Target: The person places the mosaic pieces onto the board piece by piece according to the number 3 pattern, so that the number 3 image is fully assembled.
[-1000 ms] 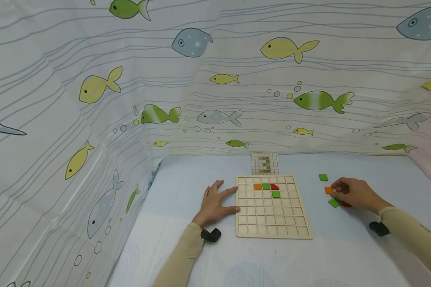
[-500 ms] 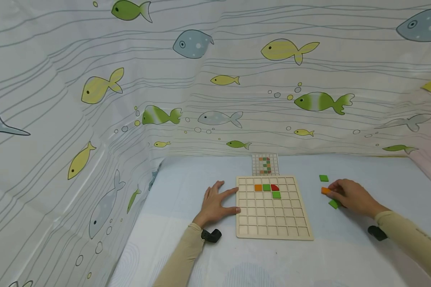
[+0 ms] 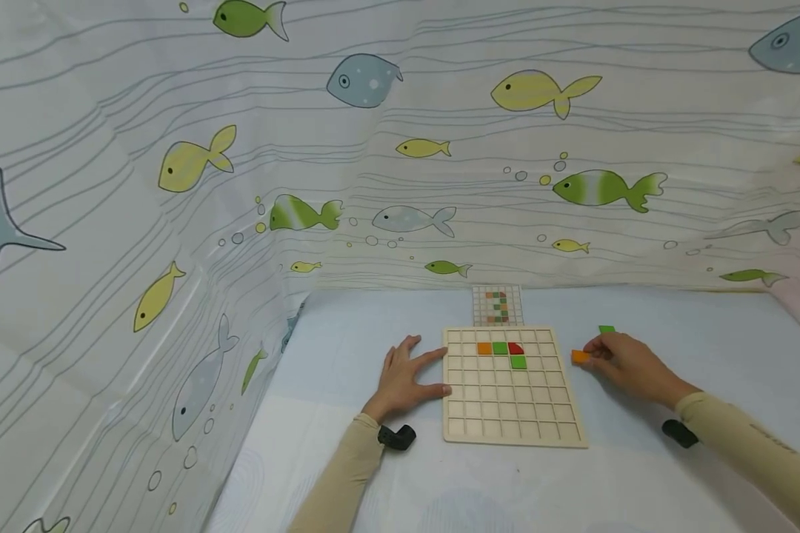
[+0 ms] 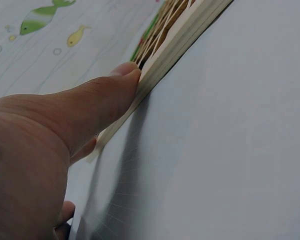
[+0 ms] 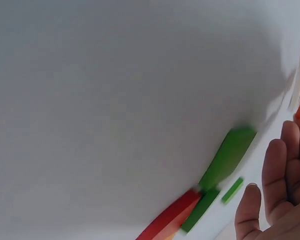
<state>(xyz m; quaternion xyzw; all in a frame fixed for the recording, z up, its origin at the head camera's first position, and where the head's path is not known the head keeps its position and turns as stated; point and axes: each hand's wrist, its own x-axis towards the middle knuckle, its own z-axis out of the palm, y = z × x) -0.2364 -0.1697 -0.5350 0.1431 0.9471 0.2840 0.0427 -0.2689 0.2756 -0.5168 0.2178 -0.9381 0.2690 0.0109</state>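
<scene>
A wooden grid board [image 3: 507, 407] lies on the table. In its upper rows sit an orange tile [image 3: 484, 348], a green tile [image 3: 500, 348], a red tile [image 3: 515, 348] with one rounded corner, and another green tile [image 3: 518, 362] below the red. My left hand [image 3: 400, 381] spreads its fingers at the board's left edge, with thumb and index finger touching it; the left wrist view shows the thumb [image 4: 100, 100] against that edge. Just off the right edge, my right hand [image 3: 630, 366] pinches a square orange tile [image 3: 579, 357] between thumb and fingertips.
Behind the board lies a card [image 3: 498, 306] printed with a coloured grid pattern. One loose green tile [image 3: 607, 328] shows beyond the right hand. Under that hand, the right wrist view has a red piece [image 5: 172, 215] and green tiles [image 5: 227, 157], blurred. A fish-print curtain [image 3: 347, 170] hangs behind.
The right hand has picked up the orange tile from among the loose tiles and carried it left, close to the board. The left hand stays at the board's edge.
</scene>
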